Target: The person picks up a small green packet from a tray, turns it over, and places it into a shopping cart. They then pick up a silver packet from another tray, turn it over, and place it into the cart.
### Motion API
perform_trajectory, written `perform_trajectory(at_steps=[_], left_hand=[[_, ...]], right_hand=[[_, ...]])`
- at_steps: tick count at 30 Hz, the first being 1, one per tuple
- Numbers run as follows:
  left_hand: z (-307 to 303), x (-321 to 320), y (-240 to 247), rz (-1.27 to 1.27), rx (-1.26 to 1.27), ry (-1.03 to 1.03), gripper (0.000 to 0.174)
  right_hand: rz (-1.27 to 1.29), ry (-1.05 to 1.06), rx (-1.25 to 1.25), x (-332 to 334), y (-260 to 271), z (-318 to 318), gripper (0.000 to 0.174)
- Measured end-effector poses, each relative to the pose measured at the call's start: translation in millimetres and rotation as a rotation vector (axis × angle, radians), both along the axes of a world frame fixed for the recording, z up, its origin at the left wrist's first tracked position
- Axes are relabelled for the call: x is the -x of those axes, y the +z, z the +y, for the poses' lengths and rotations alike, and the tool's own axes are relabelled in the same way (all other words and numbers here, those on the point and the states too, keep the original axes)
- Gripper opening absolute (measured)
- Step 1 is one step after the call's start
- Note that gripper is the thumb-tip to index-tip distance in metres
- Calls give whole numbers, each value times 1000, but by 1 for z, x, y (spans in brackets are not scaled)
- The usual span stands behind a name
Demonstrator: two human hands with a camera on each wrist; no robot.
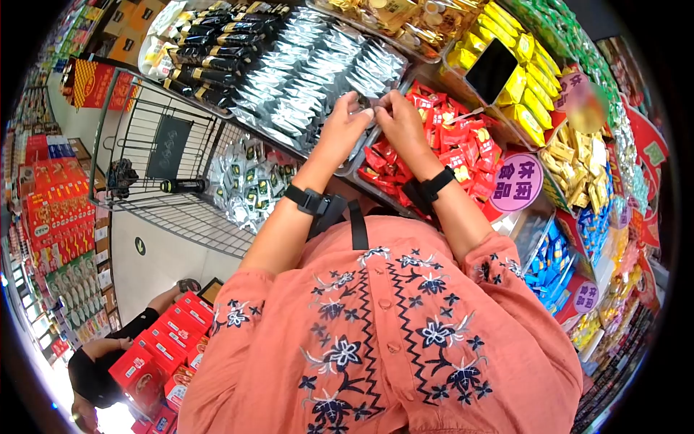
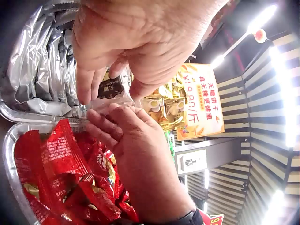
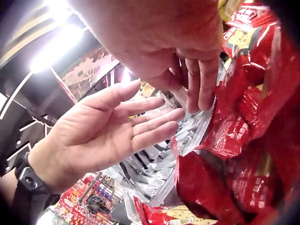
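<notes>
My right hand pinches the clear edge of a small packet with a black label, over the seam between two trays. Facing it, my left hand is held with its fingers extended and thumb apart, close around the packet in the left wrist view. In the right wrist view, the left palm shows with nothing in it, and the packet is mostly hidden behind the right fingers. Silver packets stand in rows beyond the left hand. Red snack packets fill the tray under the right forearm.
A shopping cart at the left holds a heap of silver packets and a dark cylindrical item. Yellow packets and gold ones lie at the right. Another person stands by red boxes at lower left.
</notes>
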State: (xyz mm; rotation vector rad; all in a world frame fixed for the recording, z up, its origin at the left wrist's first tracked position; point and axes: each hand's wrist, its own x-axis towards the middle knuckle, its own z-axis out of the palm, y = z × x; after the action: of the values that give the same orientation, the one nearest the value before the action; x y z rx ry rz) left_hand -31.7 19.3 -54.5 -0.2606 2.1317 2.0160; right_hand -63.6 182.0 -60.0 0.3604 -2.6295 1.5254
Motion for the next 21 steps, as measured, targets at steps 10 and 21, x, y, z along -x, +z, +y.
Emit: perform_trajectory(at_steps=[10, 21], left_hand=[[8, 5, 12, 4, 173, 18, 79], [7, 2, 2, 65, 94, 67, 69]], right_hand=[[-60, -59, 58, -2, 12, -4, 16], [-103, -33, -15, 3, -2, 6, 22]])
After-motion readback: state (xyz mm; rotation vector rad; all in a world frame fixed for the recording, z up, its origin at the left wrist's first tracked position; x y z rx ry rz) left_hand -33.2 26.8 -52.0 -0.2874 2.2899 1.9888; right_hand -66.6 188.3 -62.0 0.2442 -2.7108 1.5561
